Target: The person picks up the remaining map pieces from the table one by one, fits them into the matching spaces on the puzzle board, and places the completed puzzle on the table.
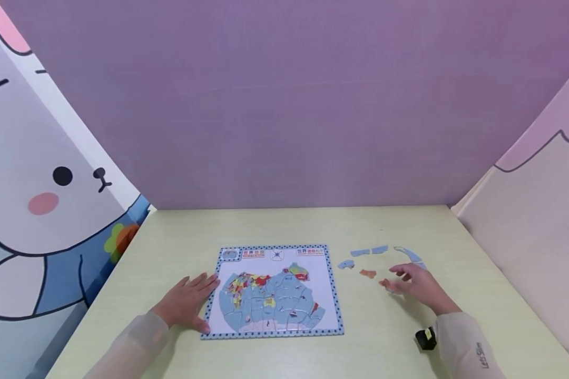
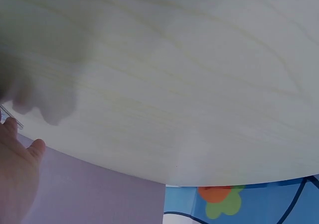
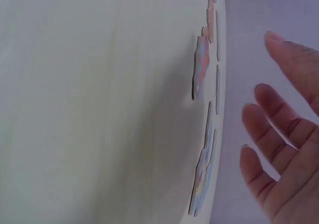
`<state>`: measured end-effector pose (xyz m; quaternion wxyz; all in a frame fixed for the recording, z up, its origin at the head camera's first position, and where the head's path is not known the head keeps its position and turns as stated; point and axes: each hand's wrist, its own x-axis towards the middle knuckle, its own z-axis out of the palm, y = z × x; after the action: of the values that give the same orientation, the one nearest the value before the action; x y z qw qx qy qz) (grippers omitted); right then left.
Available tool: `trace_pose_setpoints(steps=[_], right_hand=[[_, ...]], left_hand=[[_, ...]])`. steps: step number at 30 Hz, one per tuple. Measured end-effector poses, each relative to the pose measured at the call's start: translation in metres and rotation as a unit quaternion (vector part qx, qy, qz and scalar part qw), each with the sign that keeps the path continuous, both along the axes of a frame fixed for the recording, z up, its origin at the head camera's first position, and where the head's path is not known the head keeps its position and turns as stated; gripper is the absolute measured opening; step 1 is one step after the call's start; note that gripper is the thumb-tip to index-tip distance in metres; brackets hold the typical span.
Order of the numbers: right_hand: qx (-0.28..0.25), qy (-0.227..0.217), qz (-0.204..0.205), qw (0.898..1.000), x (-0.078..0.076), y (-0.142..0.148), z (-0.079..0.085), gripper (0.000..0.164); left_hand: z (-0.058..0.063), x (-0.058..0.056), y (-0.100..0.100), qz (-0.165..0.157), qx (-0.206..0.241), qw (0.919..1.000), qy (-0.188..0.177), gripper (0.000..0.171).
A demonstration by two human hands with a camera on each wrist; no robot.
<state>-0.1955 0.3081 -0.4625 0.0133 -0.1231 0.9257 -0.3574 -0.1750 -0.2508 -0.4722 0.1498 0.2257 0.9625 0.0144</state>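
A world-map jigsaw board (image 1: pixel 335 300) with a blue dotted border lies flat on the table. Fitted blue, yellow and red pieces fill much of its map (image 1: pixel 261 316); white backing shows at the upper part. My left hand (image 1: pixel 186 301) rests spread along the board's left edge. Over the loose pieces at the right hovers my right hand (image 1: pixel 419 287), thumb and fingers apart, with nothing between them in the right wrist view. Under its fingertips is an orange-and-blue piece (image 3: pixel 201 67). Another orange piece (image 1: pixel 368 273) and a long curved blue piece (image 1: pixel 405 253) lie close by.
Two blue strip pieces (image 1: pixel 380 249) and a blue piece (image 1: pixel 346 264) lie between the board and the right hand. A black device (image 1: pixel 425 339) sits at the right wrist. A purple panel (image 1: pixel 303 116) closes the table's back; printed panels flank both sides.
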Motion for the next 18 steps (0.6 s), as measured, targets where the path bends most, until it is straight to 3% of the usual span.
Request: trace_pose_setpoints(steps=[4, 11, 18], right_hand=[[0.013, -0.026, 0.013, 1.000, -0.003, 0.003, -0.003, 0.037], [0.023, -0.031, 0.035, 0.999, -0.006, 0.006, -0.010, 0.035], [0.055, -0.045, 0.020, 0.997, -0.006, 0.005, -0.013, 0.034]], left_hand=[[0.000, 0.000, 0.000, 0.005, -0.002, 1.0000, -0.001, 0.113], [0.000, -0.001, 0.001, 0.015, -0.008, 0.9998, -0.007, 0.113], [-0.002, -0.001, 0.002, 0.016, -0.017, 0.9997, -0.002, 0.113]])
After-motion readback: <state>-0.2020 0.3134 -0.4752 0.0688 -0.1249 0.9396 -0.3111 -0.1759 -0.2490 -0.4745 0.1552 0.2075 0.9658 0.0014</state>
